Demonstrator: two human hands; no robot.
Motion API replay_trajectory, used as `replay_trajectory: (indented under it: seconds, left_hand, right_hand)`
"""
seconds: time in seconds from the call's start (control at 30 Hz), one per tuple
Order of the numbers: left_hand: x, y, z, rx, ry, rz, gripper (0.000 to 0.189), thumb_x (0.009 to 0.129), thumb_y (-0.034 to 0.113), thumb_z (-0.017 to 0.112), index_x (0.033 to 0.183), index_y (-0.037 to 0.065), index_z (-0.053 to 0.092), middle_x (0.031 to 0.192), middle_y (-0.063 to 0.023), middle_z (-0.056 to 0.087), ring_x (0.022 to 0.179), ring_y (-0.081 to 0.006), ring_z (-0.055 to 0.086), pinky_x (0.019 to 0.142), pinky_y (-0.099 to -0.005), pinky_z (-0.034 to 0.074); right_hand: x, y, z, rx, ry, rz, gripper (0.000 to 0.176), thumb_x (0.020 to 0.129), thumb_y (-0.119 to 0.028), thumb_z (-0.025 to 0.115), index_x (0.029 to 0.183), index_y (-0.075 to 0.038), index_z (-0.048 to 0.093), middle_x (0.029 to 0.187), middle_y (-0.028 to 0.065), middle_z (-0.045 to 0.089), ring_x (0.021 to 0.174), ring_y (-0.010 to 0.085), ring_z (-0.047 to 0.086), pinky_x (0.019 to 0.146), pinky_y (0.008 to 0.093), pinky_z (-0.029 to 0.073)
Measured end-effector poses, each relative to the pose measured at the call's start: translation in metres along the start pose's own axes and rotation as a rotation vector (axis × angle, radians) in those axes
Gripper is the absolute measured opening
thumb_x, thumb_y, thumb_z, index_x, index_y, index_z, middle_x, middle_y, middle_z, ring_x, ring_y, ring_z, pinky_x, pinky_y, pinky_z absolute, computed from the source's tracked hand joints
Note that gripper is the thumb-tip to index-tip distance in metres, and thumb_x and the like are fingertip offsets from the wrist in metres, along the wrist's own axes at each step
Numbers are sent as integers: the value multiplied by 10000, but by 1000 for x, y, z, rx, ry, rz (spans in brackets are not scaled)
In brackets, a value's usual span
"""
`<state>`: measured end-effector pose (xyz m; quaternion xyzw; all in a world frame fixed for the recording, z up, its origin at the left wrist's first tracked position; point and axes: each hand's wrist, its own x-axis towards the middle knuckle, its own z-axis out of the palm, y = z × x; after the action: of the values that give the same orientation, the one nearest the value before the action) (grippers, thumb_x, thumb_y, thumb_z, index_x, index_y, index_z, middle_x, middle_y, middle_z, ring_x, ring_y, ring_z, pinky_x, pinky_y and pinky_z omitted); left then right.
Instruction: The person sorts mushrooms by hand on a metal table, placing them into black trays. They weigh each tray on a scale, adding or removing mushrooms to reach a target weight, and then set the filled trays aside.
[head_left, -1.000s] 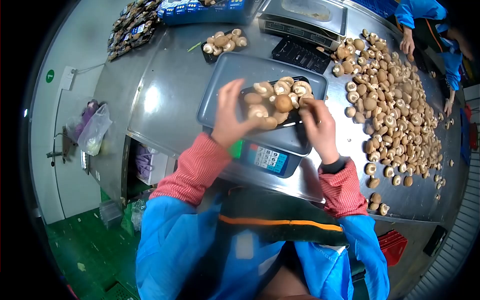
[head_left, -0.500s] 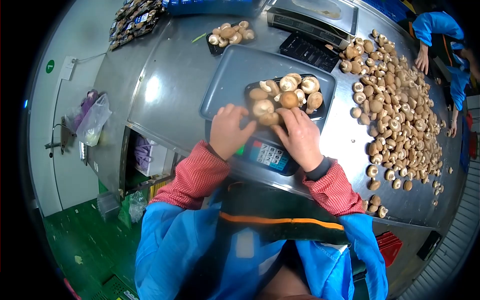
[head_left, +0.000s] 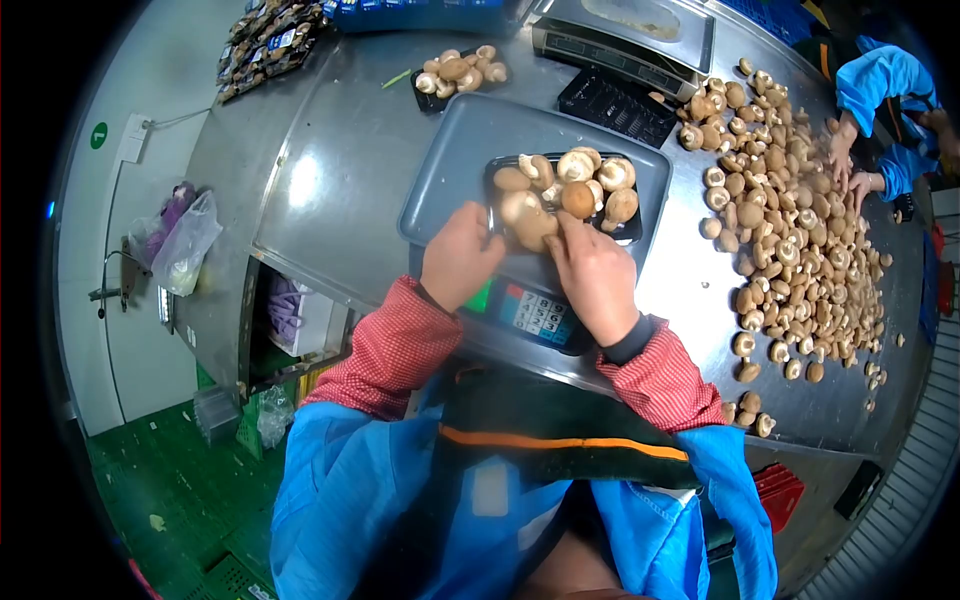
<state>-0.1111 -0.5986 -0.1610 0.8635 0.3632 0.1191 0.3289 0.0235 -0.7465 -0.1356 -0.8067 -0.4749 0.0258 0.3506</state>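
Steel table, shiny; green floor; hands apart at black tray of mushrooms, grip unclear.

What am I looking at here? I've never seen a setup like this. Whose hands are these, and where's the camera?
There's no machine arm: these are a person's two bare hands, and every picture comes from a camera worn on their head, looking forward and down. On the metal table is a scale topped by a grey pan. On that sits a black tray of mushrooms. The right hand seems to touch one at the near side; the left hand is close by, its grip unclear. A co-worker's hands are at the big mushroom pile on the right.
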Motion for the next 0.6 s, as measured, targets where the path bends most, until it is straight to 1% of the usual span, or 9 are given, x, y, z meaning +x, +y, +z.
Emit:
replay_trajectory:
  seconds: [0.07, 0.1, 0.17, 0.23, 0.3, 0.37, 0.43, 0.53, 0.6]
  left_hand:
    - [7, -3, -5, -150, -33, -81, 211, 845, 89, 596, 1034, 34, 518, 883, -119, 609, 792, -281, 666, 652, -389, 526]
    - [11, -6, -6, -336, -76, -172, 218, 868, 64, 565, 1069, 38, 486, 888, -103, 609, 766, -241, 671, 635, -349, 534]
    - [19, -12, -9, -710, -163, -350, 244, 913, 13, 504, 1140, 45, 422, 899, -69, 609, 713, -162, 681, 601, -270, 549]
    - [24, -14, -16, -841, -206, -370, 228, 956, 10, 441, 1177, 44, 393, 959, -98, 636, 766, -193, 699, 646, -261, 579]
    - [28, -17, -21, -964, -201, -414, 210, 969, 21, 448, 1173, 41, 403, 984, -115, 647, 764, -191, 698, 650, -263, 580]
    - [36, -26, -28, -983, -212, -397, 221, 980, 17, 444, 1195, 47, 405, 1022, -143, 657, 775, -204, 703, 659, -271, 597]
    - [41, -32, -36, -1046, -180, -389, 233, 978, 8, 442, 1205, 46, 402, 1024, -149, 657, 781, -211, 706, 662, -273, 605]
    - [63, -46, -57, -1086, -133, -363, 275, 947, -24, 437, 1213, 30, 393, 1085, -188, 627, 865, -260, 694, 719, -313, 607]
    - [84, -59, -73, -1089, -54, -373, 282, 933, -47, 423, 1204, 22, 386, 1096, -201, 615, 875, -272, 689, 734, -329, 605]
  right_hand:
    - [0, 9, -5, 156, 79, -42, 272, 861, -98, 677, 1124, -32, 658, 877, 180, 682, 758, 324, 674, 666, 372, 535]
    - [-1, 18, -7, 288, 123, -20, 247, 885, -74, 658, 1126, -21, 670, 884, 184, 695, 746, 284, 688, 662, 358, 528]
    - [3, 37, -17, 389, 222, 61, 221, 924, -77, 624, 1128, -10, 677, 859, 104, 707, 694, 164, 652, 619, 300, 498]
    - [11, 66, -29, 440, 177, 277, 210, 956, -103, 596, 1118, 0, 678, 811, 6, 657, 666, 67, 562, 589, 232, 447]
    - [26, 95, -35, 421, 221, 305, 204, 967, -126, 584, 1091, 3, 681, 770, -33, 599, 642, 38, 489, 579, 194, 398]
    - [44, 123, -35, 424, 241, 345, 183, 959, -136, 595, 1043, 1, 685, 736, -32, 568, 643, 48, 490, 582, 201, 396]
    - [71, 144, -34, 293, 243, 317, 186, 953, -139, 600, 1040, 4, 681, 744, 10, 610, 656, 87, 545, 607, 233, 439]
    - [112, 179, -21, 79, 120, 230, 203, 911, -183, 639, 989, -1, 683, 855, 182, 695, 744, 262, 679, 670, 341, 515]
    - [139, 202, -10, 105, -28, 207, 207, 887, -190, 673, 981, -7, 696, 833, 134, 706, 731, 223, 677, 671, 332, 523]
